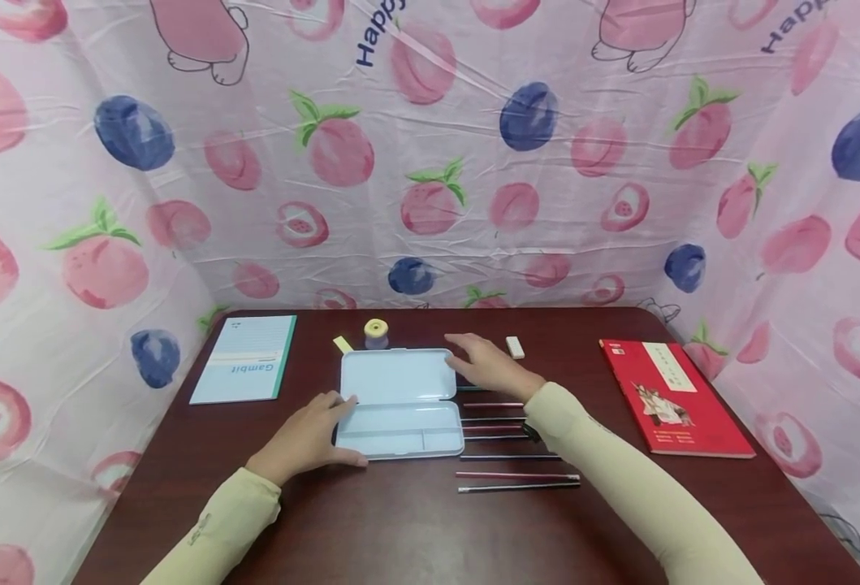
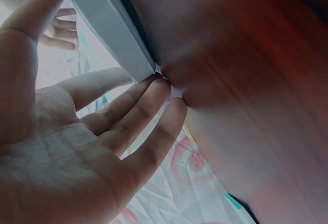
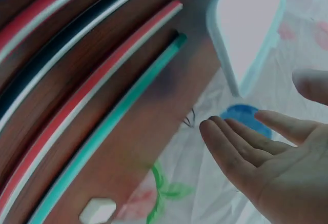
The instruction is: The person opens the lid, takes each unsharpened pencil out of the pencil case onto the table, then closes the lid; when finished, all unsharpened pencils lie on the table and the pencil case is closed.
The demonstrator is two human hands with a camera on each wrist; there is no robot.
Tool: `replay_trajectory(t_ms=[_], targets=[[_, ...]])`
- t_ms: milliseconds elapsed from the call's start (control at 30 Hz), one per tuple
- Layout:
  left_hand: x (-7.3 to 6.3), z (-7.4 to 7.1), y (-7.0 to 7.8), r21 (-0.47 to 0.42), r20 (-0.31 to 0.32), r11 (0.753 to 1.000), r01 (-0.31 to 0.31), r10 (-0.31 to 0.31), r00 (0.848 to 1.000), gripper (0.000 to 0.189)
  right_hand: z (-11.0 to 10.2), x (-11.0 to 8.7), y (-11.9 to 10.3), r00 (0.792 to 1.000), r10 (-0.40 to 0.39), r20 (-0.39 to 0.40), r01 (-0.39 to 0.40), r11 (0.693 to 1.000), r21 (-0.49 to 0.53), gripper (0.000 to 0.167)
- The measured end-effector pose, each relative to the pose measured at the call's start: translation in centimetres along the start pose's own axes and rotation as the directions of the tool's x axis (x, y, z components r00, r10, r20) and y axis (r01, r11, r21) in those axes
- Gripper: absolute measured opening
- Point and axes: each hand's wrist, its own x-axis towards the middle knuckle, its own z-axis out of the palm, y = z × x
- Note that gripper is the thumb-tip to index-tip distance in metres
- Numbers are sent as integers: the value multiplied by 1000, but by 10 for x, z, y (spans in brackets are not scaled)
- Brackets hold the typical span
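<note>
A pale blue pencil case (image 1: 399, 374) lies unfolded on the table, its lid laid back and its divided tray (image 1: 378, 420) toward me. My left hand (image 1: 305, 435) spans the tray's left end, thumb along the front edge and index finger near the hinge. In the left wrist view, the fingers (image 2: 148, 101) bend against the case's corner. My right hand (image 1: 486, 363) hovers by the lid's right edge with relaxed fingers and holds nothing. Several striped pencils (image 1: 519, 476), red, dark and one green (image 3: 118, 116), lie in a row right of the case, partly hidden by my right arm.
Behind the case are a small round yellow-topped container (image 1: 376, 333) and a yellow strip (image 1: 343, 345). A white eraser (image 1: 515, 348) lies at the back right. A Gambit notebook (image 1: 243, 357) lies far left, a red book (image 1: 674, 398) far right. Fruit-printed cloth (image 1: 473, 268) surrounds the table.
</note>
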Motion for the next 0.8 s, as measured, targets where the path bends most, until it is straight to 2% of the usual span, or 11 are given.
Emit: replay_trajectory(t_ms=[133, 233, 367, 567, 800], targets=[[1, 1, 0, -14, 1, 1000, 12, -12, 1000, 110, 12, 14, 1, 997, 26, 69, -28, 999, 16, 64], [2, 2, -1, -36, -6, 999, 22, -22, 1000, 116, 18, 19, 1, 997, 33, 67, -35, 999, 30, 63], [3, 3, 0, -82, -25, 996, 33, -36, 999, 129, 18, 19, -2, 1000, 16, 22, -17, 999, 37, 57], [3, 3, 3, -135, -62, 990, 39, -48, 997, 148, 14, 8, -12, 999, 2, -53, 1, 998, 63, 45], [3, 5, 7, -179, -105, 982, 63, -83, 991, 167, 17, -7, -17, 980, -37, -194, 65, 988, 141, 25]])
